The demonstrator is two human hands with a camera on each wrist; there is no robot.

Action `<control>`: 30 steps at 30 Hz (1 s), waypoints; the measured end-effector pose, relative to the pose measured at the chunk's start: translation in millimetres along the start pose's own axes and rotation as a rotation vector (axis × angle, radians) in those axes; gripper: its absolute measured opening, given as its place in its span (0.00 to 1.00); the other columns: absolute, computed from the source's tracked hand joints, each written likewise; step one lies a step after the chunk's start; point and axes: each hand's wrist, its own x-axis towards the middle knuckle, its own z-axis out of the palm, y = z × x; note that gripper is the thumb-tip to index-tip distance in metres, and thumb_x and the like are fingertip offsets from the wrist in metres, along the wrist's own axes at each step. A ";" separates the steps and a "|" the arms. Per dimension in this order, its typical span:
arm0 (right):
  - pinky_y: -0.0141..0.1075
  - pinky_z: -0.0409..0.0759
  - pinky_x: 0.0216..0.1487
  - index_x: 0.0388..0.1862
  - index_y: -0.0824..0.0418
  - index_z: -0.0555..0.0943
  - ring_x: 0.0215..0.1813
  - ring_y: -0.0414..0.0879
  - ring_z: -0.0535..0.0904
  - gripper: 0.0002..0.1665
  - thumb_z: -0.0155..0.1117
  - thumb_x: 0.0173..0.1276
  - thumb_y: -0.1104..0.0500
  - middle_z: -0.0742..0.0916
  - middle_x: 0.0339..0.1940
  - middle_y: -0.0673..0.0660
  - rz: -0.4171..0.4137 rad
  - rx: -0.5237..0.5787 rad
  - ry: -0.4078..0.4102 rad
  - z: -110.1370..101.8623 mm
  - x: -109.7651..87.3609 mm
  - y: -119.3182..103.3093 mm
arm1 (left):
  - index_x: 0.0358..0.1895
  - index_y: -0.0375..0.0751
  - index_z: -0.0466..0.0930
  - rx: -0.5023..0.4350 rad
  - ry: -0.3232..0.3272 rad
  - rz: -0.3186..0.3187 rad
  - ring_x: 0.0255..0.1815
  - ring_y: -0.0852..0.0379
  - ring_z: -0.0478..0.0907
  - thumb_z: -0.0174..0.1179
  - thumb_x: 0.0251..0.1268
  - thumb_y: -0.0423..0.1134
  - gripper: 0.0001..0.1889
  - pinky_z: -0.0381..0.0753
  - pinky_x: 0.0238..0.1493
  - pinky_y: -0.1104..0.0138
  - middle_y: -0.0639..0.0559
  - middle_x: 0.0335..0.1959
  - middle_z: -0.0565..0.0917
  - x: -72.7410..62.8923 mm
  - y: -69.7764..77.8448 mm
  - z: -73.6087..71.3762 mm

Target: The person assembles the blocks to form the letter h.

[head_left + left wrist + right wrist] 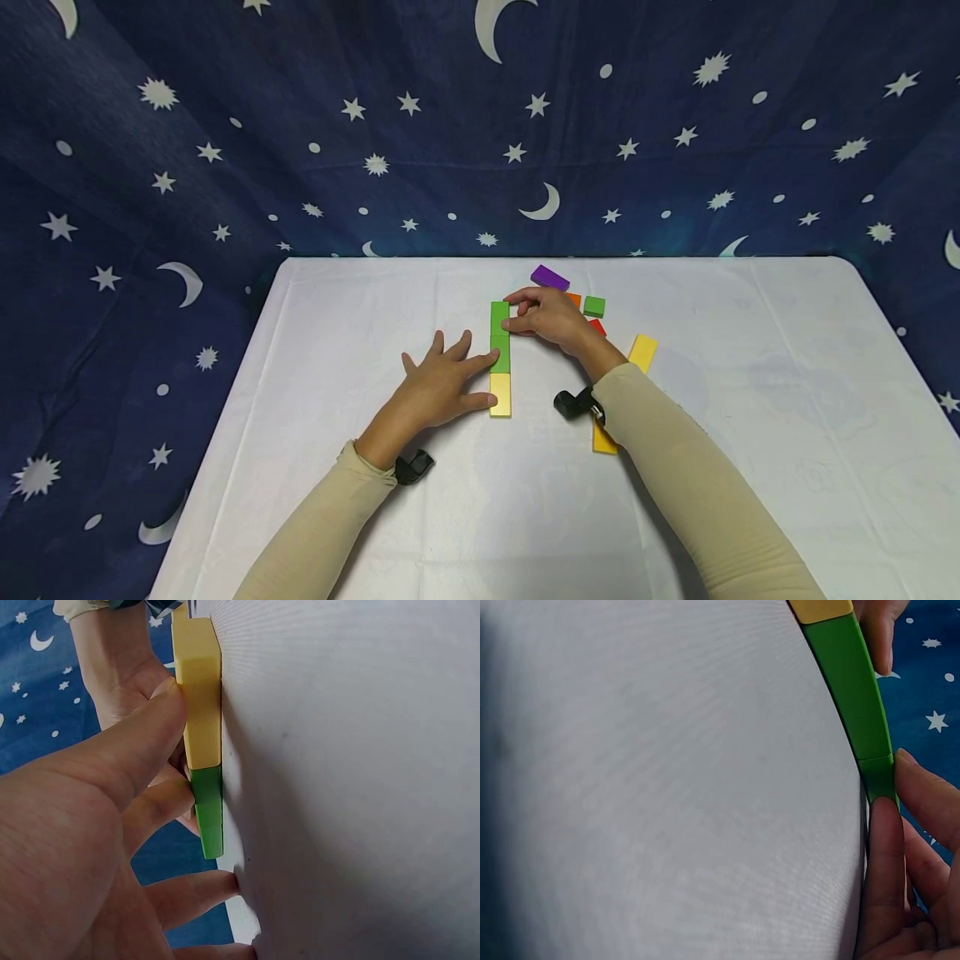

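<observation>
Three blocks lie end to end in a straight row on the white table: a far green block (498, 313), a second green block (502, 365) and a pale yellow block (501, 396). With its fingers spread, my left hand (435, 387) touches the row's left side, thumb against the yellow block and index finger at the second green one. My right hand (551, 317) pinches the far green block between thumb and index finger. In the right wrist view, those fingers partly cover the end of that green block (877, 776).
Behind and beside my right hand lie a purple block (550, 277), an orange block (574, 299), a small green block (594, 307) and a red block (597, 327). My right sleeve partly covers yellow pieces (642, 352). A starry blue cloth (420, 67) hangs behind the table.
</observation>
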 end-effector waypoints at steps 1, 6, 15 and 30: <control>0.32 0.77 0.39 0.57 0.54 0.85 0.37 0.45 0.76 0.27 0.81 0.57 0.55 0.80 0.38 0.52 0.001 0.001 0.002 0.0 -0.1 0.0 | 0.77 0.71 0.64 0.000 0.000 0.000 0.81 0.23 0.45 0.63 0.63 0.68 0.38 0.47 0.59 0.15 0.44 0.83 0.58 -0.1 0.1 -0.1; 0.31 0.76 0.38 0.57 0.54 0.85 0.36 0.44 0.75 0.27 0.81 0.57 0.55 0.80 0.38 0.51 0.000 -0.008 0.005 0.3 0.6 1.3 | 0.77 0.71 0.64 0.000 0.001 0.001 0.81 0.23 0.45 0.63 0.63 0.68 0.38 0.47 0.59 0.15 0.44 0.83 0.57 0.0 0.0 -0.2; 0.32 0.77 0.39 0.56 0.54 0.85 0.38 0.46 0.75 0.27 0.82 0.57 0.55 0.79 0.38 0.52 0.009 -0.002 0.003 0.5 0.2 -0.1 | 0.77 0.71 0.64 -0.008 -0.004 0.010 0.80 0.22 0.45 0.63 0.64 0.67 0.37 0.47 0.58 0.14 0.43 0.83 0.57 -0.2 -0.8 -1.0; 0.33 0.76 0.41 0.56 0.54 0.85 0.38 0.46 0.75 0.27 0.81 0.58 0.55 0.79 0.39 0.52 0.008 -0.015 0.005 0.6 -0.9 0.1 | 0.77 0.70 0.65 -0.024 0.003 0.016 0.80 0.22 0.45 0.63 0.64 0.66 0.37 0.46 0.58 0.14 0.42 0.83 0.57 -1.3 -1.1 -1.3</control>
